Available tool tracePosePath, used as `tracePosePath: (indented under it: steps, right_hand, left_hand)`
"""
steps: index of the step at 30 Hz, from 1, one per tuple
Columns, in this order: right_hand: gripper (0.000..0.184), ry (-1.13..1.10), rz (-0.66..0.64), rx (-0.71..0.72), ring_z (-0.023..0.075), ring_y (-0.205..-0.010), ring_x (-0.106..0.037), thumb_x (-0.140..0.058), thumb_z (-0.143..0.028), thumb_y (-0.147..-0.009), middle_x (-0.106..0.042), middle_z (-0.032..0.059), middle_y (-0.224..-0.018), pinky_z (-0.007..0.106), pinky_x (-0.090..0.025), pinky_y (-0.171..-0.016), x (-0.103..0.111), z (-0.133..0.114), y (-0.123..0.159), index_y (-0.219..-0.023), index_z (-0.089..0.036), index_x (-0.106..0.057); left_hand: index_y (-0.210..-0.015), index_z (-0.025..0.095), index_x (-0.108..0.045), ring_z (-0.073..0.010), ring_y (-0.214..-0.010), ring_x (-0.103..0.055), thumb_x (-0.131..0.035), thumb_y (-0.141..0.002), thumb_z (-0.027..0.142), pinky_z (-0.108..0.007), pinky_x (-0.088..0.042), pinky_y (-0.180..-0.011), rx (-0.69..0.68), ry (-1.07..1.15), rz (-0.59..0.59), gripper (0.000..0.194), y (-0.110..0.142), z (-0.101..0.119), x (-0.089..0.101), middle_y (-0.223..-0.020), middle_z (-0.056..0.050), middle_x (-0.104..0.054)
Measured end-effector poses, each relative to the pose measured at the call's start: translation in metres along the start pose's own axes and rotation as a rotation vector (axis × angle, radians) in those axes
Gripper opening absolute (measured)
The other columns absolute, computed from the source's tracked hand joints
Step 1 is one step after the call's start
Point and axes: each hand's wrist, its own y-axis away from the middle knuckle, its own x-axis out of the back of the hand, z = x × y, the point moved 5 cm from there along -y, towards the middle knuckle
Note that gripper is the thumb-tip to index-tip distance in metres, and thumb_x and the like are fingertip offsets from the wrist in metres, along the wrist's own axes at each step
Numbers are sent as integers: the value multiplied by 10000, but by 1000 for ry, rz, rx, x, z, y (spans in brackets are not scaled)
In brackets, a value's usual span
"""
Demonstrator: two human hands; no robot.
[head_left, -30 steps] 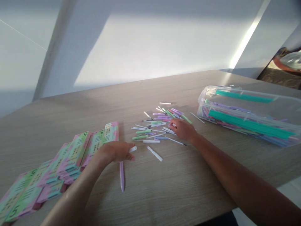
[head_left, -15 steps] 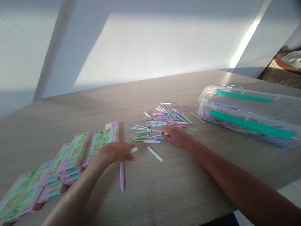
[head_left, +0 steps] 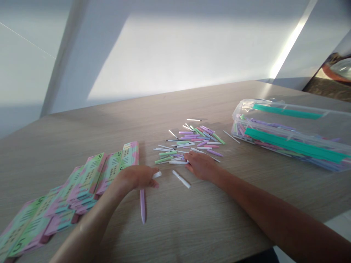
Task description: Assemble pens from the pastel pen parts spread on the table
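My left hand (head_left: 135,178) rests on the wood-grain table (head_left: 192,223) just right of the printed cards. A short white pen tube (head_left: 157,175) sticks out from between its fingers. A lilac pen barrel (head_left: 142,206) runs down from under the hand, and I cannot tell whether it is held. My right hand (head_left: 201,166) lies at the near edge of a loose pile of thin pastel pen parts (head_left: 192,144), its fingertips against a white stick (head_left: 178,162). Another white tube (head_left: 181,179) lies apart just below.
Overlapping green-and-pink printed cards (head_left: 82,186) marked with a 5 spread across the table's left side. A clear plastic box (head_left: 274,126) at the right holds pastel pen parts and teal strips. The table's near edge runs along the lower right.
My right hand has slid left and toward me along the pile, and a few pen parts have shifted around it. My left hand has stayed in place.
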Motion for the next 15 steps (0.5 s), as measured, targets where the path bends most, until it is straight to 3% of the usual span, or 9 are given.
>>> tracePosePath:
  steps: [6,12,15]
  right_hand:
    - [195,-4,41,-87,218,-850,-602,-466,-343,-876,-616,65,-982,297,-416,-685,4,10,-2,-997,-200,-520]
    - [224,-105,90,-7,212,-880,-581,-447,-370,-883,-610,64,-974,293,-402,-726,10,-2,3,-1003,-199,-528]
    - [197,-168,125,42,203,-918,-557,-421,-303,-891,-596,73,-993,294,-391,-781,12,-6,4,-1008,-182,-523]
  left_hand:
    - [-1331,148,-407,-307,-1126,-530,-501,-822,433,-386,-419,-907,12,8,-20,591,2,2,1,-1259,-175,-554]
    - [-1334,160,-403,-287,-1129,-531,-508,-820,430,-363,-415,-912,13,17,-21,590,3,4,2,-1277,-162,-543]
    - [-1321,162,-424,-294,-1105,-548,-526,-807,424,-366,-425,-895,1,38,-4,585,2,3,2,-1250,-162,-566]
